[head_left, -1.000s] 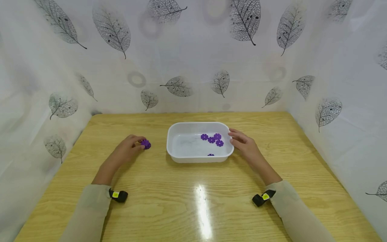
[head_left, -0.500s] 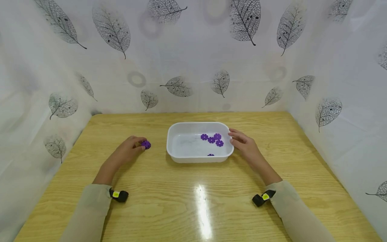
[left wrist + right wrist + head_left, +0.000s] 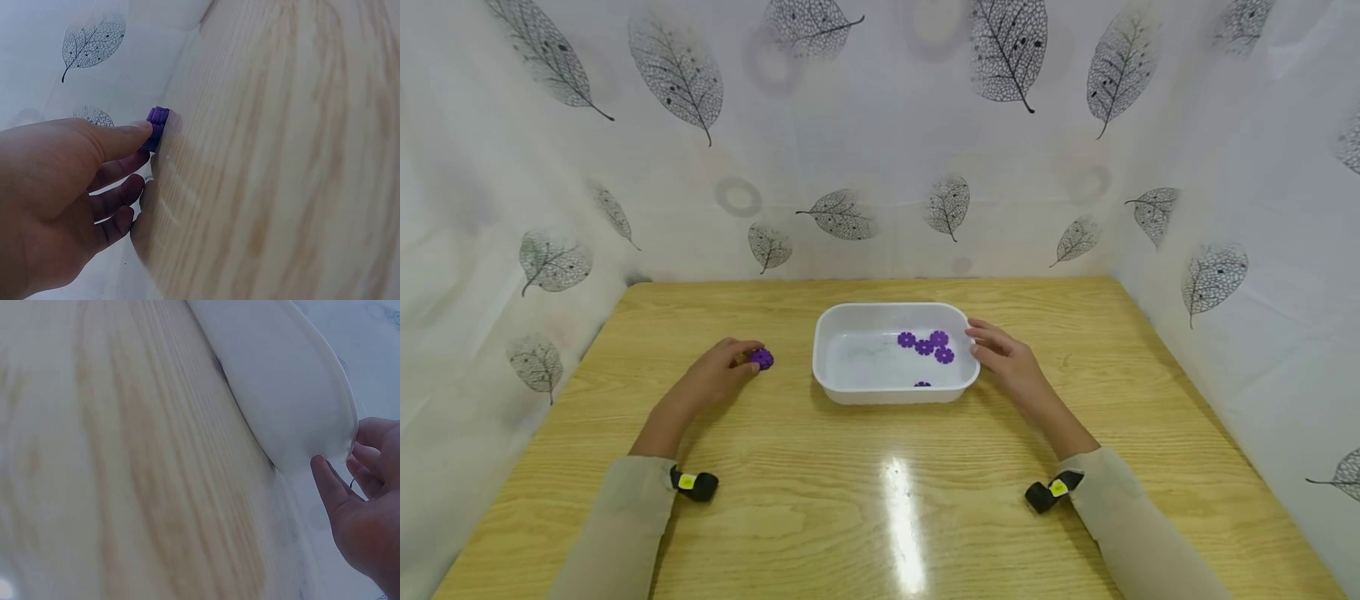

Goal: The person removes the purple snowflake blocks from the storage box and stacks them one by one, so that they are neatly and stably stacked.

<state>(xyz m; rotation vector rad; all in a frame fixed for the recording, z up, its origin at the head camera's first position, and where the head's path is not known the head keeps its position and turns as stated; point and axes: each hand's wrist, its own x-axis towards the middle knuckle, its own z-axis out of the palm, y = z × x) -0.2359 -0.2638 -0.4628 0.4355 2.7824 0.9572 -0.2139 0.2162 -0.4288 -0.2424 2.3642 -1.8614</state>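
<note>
My left hand (image 3: 720, 368) is low over the left part of the table, pinching a small stack of purple flower-shaped discs (image 3: 762, 359) between thumb and fingers. In the left wrist view the stack (image 3: 156, 128) shows edge-on at the tabletop, while the other fingers hang loosely curled. A white rectangular tub (image 3: 857, 396) stands mid-table with several more purple discs (image 3: 925, 347) inside, mostly grouped toward its right end. My right hand (image 3: 1011, 360) rests against that end. Seen from the right wrist, its thumb (image 3: 325, 475) touches the outer wall and other fingers are at the rim.
The wood-grain table (image 3: 805, 500) carries a bright light reflection in front of the tub. A white curtain (image 3: 880, 142) printed with grey leaves encloses the back and both sides. Both wrists wear black straps with small cameras (image 3: 702, 487).
Almost nothing differs: the left hand has shifted very slightly at the purple discs. The right hand and the tub stay where they were.
</note>
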